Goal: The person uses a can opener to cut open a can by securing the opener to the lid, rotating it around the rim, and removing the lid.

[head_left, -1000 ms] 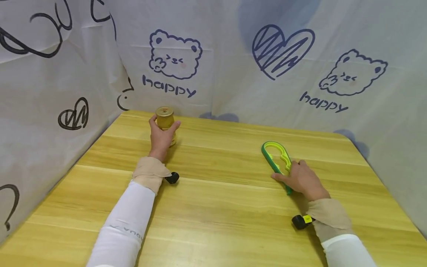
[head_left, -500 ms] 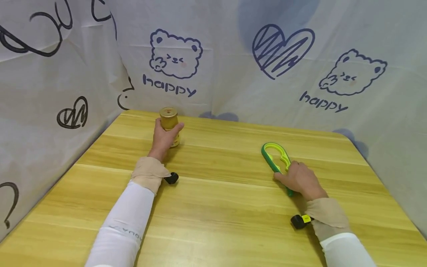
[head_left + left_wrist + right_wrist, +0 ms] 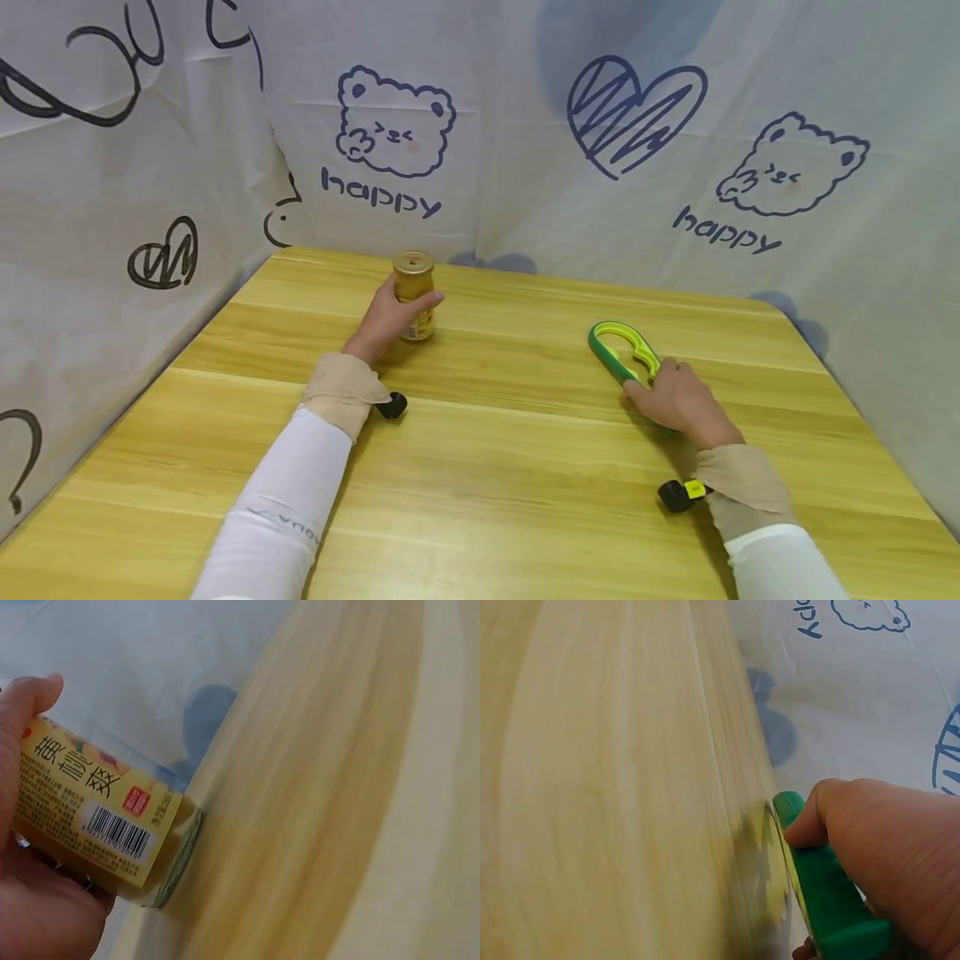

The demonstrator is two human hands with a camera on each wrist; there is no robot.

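A glass jar (image 3: 415, 287) with a gold lid stands upright in the head view, towards the table's back left. My left hand (image 3: 388, 318) grips it from the left side, thumb across its front. In the left wrist view the yellow label (image 3: 94, 799) shows a barcode and printed characters; part of the jar is hidden by the palm. To the right, my right hand (image 3: 686, 404) holds a green jar opener (image 3: 611, 354) by its handle end. The opener's yellow-green toothed loop points away from me. In the right wrist view my thumb presses along the green handle (image 3: 829, 889).
Both hands are over a wooden table (image 3: 480, 467). White cloth (image 3: 517, 150) with bear and heart drawings hangs behind it and along the sides. A small black camera sits at each wrist.
My left hand has moved right and slightly nearer, bringing the jar along. My right hand stays near the same spot on the opener, with its thumb shifted slightly to the right.
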